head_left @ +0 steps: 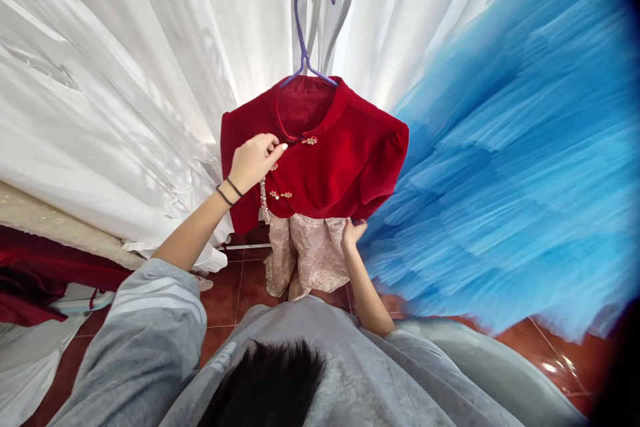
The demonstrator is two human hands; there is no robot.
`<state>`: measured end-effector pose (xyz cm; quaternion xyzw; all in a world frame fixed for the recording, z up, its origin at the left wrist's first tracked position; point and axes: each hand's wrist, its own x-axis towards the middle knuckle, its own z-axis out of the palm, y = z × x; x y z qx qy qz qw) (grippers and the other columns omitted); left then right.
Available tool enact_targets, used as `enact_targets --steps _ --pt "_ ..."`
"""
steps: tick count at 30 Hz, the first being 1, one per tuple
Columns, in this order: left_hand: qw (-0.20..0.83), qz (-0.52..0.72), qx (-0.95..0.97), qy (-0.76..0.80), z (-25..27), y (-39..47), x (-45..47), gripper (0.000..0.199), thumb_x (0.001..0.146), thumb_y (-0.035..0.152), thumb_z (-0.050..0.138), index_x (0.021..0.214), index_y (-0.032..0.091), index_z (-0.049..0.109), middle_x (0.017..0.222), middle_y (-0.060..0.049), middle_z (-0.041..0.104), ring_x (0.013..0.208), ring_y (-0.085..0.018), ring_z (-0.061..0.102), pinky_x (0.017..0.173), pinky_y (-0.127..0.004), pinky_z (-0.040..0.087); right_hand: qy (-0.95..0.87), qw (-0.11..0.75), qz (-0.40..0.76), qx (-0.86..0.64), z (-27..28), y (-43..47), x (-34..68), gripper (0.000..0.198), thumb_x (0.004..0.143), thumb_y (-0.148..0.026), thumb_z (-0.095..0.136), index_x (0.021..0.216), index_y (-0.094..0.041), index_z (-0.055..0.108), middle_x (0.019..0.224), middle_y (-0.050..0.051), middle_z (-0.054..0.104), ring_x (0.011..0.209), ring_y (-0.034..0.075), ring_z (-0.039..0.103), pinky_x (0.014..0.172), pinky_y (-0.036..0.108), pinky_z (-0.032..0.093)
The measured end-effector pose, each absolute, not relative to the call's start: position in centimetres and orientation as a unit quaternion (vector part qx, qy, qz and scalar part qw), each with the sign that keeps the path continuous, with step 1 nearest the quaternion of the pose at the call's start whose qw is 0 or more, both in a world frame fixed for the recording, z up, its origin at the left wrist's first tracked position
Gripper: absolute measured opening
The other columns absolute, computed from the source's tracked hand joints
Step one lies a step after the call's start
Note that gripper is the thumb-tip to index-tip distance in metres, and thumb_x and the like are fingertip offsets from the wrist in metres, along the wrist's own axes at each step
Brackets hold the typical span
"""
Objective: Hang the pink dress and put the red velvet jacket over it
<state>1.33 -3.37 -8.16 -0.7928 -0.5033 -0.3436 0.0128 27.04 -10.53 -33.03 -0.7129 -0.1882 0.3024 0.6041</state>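
Note:
A short red velvet jacket (pixel 345 160) with a stand collar hangs on a purple hanger (pixel 301 30). Gold flower-shaped fasteners (pixel 310 141) sit at its neck and along its slanted front edge, and a beaded tassel (pixel 264 200) dangles at the left side. Over the front edge, just below the collar, is my left hand (pixel 257 159) with its fingers curled in; whatever they pinch is hidden. My right hand (pixel 353 232) grips the jacket's lower hem from below, its fingertips partly covered by the cloth. Beneath the hem hangs a pale pink, shiny patterned skirt (pixel 320 253).
White draped cloth (pixel 150 47) hangs at the left and behind. A large blue tulle skirt (pixel 510 167) fills the right side. Dark red cloth (pixel 30 273) lies at the lower left, a grey rounded surface (pixel 480 360) at the lower right. The floor (pixel 220 290) is reddish tile.

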Motion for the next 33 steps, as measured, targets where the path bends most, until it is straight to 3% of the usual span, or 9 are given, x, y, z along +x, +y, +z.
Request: enact_targets --steps 3,7,11,17,20,22,25,29,33 --pt "0.048 -0.506 -0.701 -0.500 -10.0 -3.3 -0.5 0.026 0.097 0.035 0.047 0.108 0.019 0.064 0.107 -0.010 0.066 0.100 -0.021 0.064 0.092 -0.033 0.051 -0.281 0.615 0.102 -0.730 -28.2 -11.4 27.0 0.091 0.082 -0.045 0.058 0.154 -0.010 0.014 0.163 0.024 0.016 0.154 0.032 0.011 0.124 0.056 0.013" --pt "0.059 -0.548 -0.623 -0.555 -15.0 -2.6 0.3 0.064 0.086 0.037 0.063 0.141 0.013 0.042 0.147 -0.023 0.042 0.145 -0.032 0.036 0.122 -0.048 0.029 -0.483 0.536 -0.056 -0.690 -22.4 -9.8 23.1 0.117 0.080 -0.066 0.060 0.156 -0.006 -0.005 0.162 0.031 0.001 0.154 0.041 0.000 0.117 0.068 0.013" --pt "-0.012 -0.513 -0.613 -0.601 -18.5 -1.0 3.2 0.111 0.072 0.050 0.079 0.152 0.005 0.017 0.160 -0.034 0.011 0.155 -0.041 0.005 0.125 -0.056 0.012 -0.551 0.436 -0.054 -0.710 -20.0 -5.6 20.5 0.116 0.076 -0.067 0.062 0.155 -0.002 0.008 0.160 0.036 -0.002 0.151 0.047 -0.005 0.110 0.077 0.011" --pt "-0.044 -0.518 -0.624 -0.584 -17.6 2.0 1.7 0.126 0.064 0.051 0.086 0.152 0.004 0.011 0.158 -0.035 0.013 0.154 -0.040 0.009 0.125 -0.053 0.013 -0.505 0.439 -0.116 -0.734 -18.2 -3.8 25.9 0.093 0.082 -0.051 0.057 0.155 -0.008 0.021 0.163 0.030 0.005 0.152 0.041 0.003 0.114 0.071 0.014" --pt "-0.021 -0.499 -0.637 -0.587 -16.8 2.1 0.7 0.117 0.067 0.048 0.084 0.152 0.005 0.017 0.159 -0.032 0.014 0.154 -0.041 0.010 0.125 -0.054 0.016 -0.451 0.485 -0.163 -0.731 -16.6 -4.2 30.8 0.080 0.080 -0.033 0.051 0.155 -0.015 0.029 0.165 0.023 0.011 0.153 0.039 0.008 0.113 0.072 0.017" --pt "-0.009 -0.488 -0.640 -0.593 -16.2 1.8 0.1 0.094 0.078 0.039 0.075 0.152 0.009 0.026 0.159 -0.028 0.022 0.152 -0.038 0.020 0.123 -0.051 0.022 -0.445 0.519 -0.179 -0.707 -15.1 -4.3 34.4 0.070 0.077 -0.023 0.047 0.147 -0.019 0.044 0.162 0.018 0.026 0.151 0.037 0.018 0.114 0.071 0.018" --pt "-0.004 -0.472 -0.654 -0.591 -14.3 1.4 -2.0 0.054 0.090 0.017 0.050 0.143 0.013 0.046 0.145 -0.020 0.049 0.139 -0.032 0.045 0.117 -0.046 0.035 -0.491 0.576 -0.166 -0.632 -11.9 -4.0 39.6 0.056 0.075 -0.015 0.043 0.126 -0.019 0.063 0.141 0.013 0.056 0.137 0.032 0.044 0.115 0.064 0.027" --pt "0.031 -0.489 -0.664 -0.565 -9.7 3.0 -7.0 0.040 0.092 0.007 0.042 0.125 0.016 0.063 0.121 -0.009 0.065 0.123 -0.026 0.054 0.114 -0.046 0.036 -0.521 0.641 -0.146 -0.545 -7.2 -1.7 43.2 0.044 0.074 -0.007 0.044 0.110 -0.013 0.069 0.111 0.011 0.071 0.109 0.024 0.062 0.107 0.050 0.043" --pt "-0.039 -0.570 -0.656 -0.493 -5.5 7.1 -9.1 0.034 0.090 0.001 0.043 0.116 0.012 0.064 0.118 0.000 0.066 0.120 -0.015 0.052 0.118 -0.038 0.032 -0.501 0.713 0.053 -0.488 -6.1 1.8 40.9 0.020 0.083 -0.009 0.050 0.090 -0.013 0.068 0.088 0.004 0.071 0.088 0.016 0.064 0.094 0.039 0.052"
